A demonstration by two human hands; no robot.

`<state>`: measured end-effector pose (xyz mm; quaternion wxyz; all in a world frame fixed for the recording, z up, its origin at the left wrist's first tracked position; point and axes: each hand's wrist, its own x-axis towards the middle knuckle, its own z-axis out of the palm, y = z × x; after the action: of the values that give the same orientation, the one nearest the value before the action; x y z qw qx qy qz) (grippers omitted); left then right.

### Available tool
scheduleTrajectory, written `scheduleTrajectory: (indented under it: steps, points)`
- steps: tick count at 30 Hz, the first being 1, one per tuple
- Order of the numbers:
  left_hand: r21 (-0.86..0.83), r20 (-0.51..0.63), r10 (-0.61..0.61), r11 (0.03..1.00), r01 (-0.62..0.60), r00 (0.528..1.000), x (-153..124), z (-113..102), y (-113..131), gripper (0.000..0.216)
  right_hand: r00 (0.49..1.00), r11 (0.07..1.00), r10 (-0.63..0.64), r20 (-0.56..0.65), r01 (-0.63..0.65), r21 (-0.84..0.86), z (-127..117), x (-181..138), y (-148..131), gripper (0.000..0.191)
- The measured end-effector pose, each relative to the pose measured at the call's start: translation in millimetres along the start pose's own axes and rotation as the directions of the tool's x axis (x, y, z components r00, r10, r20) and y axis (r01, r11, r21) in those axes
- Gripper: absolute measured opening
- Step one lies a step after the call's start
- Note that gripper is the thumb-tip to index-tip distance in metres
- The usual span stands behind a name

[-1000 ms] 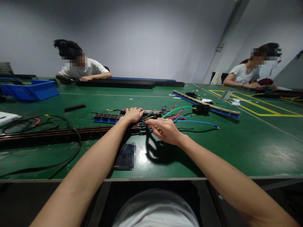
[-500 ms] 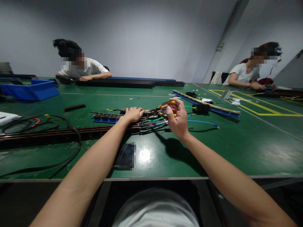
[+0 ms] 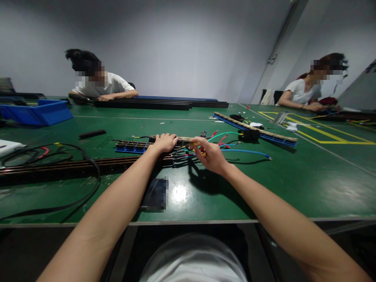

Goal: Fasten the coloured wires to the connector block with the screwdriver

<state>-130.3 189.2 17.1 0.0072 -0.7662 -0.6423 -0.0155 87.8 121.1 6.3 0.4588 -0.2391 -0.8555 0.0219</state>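
My left hand [image 3: 166, 142] lies over a dark strip with brass-coloured bars [image 3: 185, 138], its fingers curled over the far side. My right hand [image 3: 212, 154] is closed round yellow-handled pliers [image 3: 195, 144], just right of the left hand; the jaws are mostly hidden among wire ends. Around the right hand spread several wires, among them a blue wire [image 3: 249, 151], a green wire [image 3: 223, 133] and red-tipped ones [image 3: 223, 139]. Below the left wrist a blue-based strip [image 3: 132, 147] lies beside a long black rail [image 3: 117, 163].
Another blue-and-brass strip [image 3: 276, 137] lies at the right, near a black block [image 3: 249, 135]. A black cable [image 3: 95, 184] loops at left, and a dark flat device [image 3: 157, 194] lies near the front edge. Blue bin [image 3: 49, 111], black rails [image 3: 147, 104] and two people sit across the table.
My right hand has moved left, towards my left hand, with the pliers. Their handles, spread before, are closer together inside the hand. Red-tipped wires now show behind it. My left hand stays put.
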Motion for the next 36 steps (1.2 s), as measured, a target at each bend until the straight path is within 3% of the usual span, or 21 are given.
scheduleTrajectory:
  steps: [3,6,10,12,14,17,21,27,36]
  points:
    - [-0.007,-0.005,0.007,1.000,-0.007,1.000,1,1,0,0.052,0.959,0.952,-0.210,0.191,0.245,-0.181,0,-1,-5,0.031]
    - [-0.006,-0.007,0.010,1.000,-0.010,1.000,2,2,-1,0.052,0.956,0.939,-0.179,0.234,0.237,-0.250,2,0,-12,0.032]
    - [-0.002,-0.008,0.015,1.000,-0.015,1.000,2,3,-1,0.053,0.995,0.994,0.098,-0.001,-0.098,-0.049,1,4,-14,0.027]
    - [-0.005,-0.009,0.016,1.000,-0.016,1.000,3,4,-2,0.053,0.952,0.962,0.261,-0.158,-0.243,0.125,-4,7,-10,0.025]
    - [-0.009,-0.008,0.020,1.000,-0.020,1.000,5,5,-3,0.053,0.884,0.928,0.355,-0.305,-0.296,0.225,-11,11,-5,0.024]
    - [-0.009,-0.002,0.022,1.000,-0.023,1.000,6,6,-4,0.053,0.811,0.942,0.334,-0.481,-0.275,0.190,-25,14,4,0.023]
    - [-0.004,0.001,0.019,1.000,-0.019,1.000,5,5,-4,0.052,0.778,0.950,0.286,-0.560,-0.307,0.058,-41,14,18,0.024]
    - [-0.012,0.003,0.018,1.000,-0.018,1.000,2,3,-3,0.053,0.795,0.921,0.354,-0.493,-0.388,0.036,-46,9,35,0.027]
    - [-0.014,0.011,0.013,1.000,-0.013,1.000,1,1,-2,0.053,0.881,0.938,0.316,-0.351,-0.346,-0.026,-39,6,40,0.028]
